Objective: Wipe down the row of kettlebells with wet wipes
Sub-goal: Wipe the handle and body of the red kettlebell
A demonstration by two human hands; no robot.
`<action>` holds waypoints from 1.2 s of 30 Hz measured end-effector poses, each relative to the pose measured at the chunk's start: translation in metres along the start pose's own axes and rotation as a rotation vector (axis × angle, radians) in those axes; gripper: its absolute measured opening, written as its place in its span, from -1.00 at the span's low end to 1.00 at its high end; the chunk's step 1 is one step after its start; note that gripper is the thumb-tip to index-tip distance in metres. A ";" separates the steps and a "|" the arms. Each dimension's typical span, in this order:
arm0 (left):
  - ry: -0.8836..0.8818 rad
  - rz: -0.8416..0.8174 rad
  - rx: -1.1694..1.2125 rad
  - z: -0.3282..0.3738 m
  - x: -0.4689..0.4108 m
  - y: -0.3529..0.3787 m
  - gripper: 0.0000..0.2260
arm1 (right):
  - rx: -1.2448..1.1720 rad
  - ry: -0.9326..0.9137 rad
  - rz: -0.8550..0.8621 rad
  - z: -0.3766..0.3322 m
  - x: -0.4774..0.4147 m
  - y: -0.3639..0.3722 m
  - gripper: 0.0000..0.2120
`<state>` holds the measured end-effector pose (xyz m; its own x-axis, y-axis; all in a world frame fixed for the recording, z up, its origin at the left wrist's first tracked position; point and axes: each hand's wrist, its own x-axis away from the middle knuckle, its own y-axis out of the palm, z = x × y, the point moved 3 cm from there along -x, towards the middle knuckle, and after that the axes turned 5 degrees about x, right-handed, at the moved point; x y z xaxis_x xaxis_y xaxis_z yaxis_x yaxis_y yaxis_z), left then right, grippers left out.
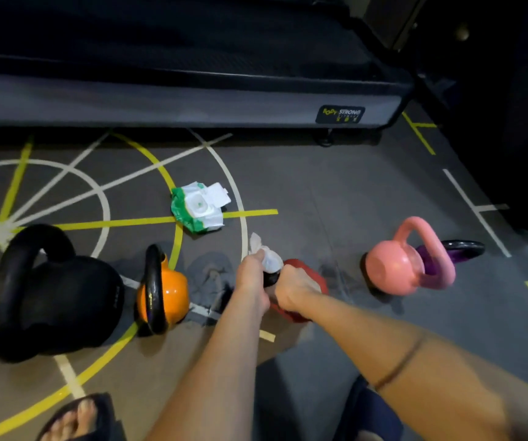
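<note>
The red kettlebell (304, 266) is gripped by the right hand (294, 288); the wipe (269, 259) is pinched by the left hand (250, 275); roughly midway, it is judged.

One head-worn wide-angle camera looks forward and steeply down at the nearby floor (336, 186).
</note>
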<state>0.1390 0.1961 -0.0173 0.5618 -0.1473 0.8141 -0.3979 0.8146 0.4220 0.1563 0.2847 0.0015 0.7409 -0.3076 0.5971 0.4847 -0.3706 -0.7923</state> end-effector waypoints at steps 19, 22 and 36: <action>0.192 0.005 -0.501 0.084 0.035 -0.048 -0.79 | -0.116 -0.309 -0.178 -0.039 0.008 -0.046 -0.43; 0.356 0.113 -0.736 0.086 0.044 -0.050 -0.91 | -0.194 -0.360 -0.119 -0.020 0.022 -0.075 -0.43; 0.747 -0.295 -1.213 0.051 0.109 -0.029 -0.72 | -1.037 -0.371 0.114 0.024 0.078 -0.033 -0.86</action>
<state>0.1746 0.1274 0.0798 0.9025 -0.3782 0.2062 0.4295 0.8263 -0.3643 0.2090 0.2935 0.0710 0.9337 -0.1691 0.3157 -0.0910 -0.9646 -0.2476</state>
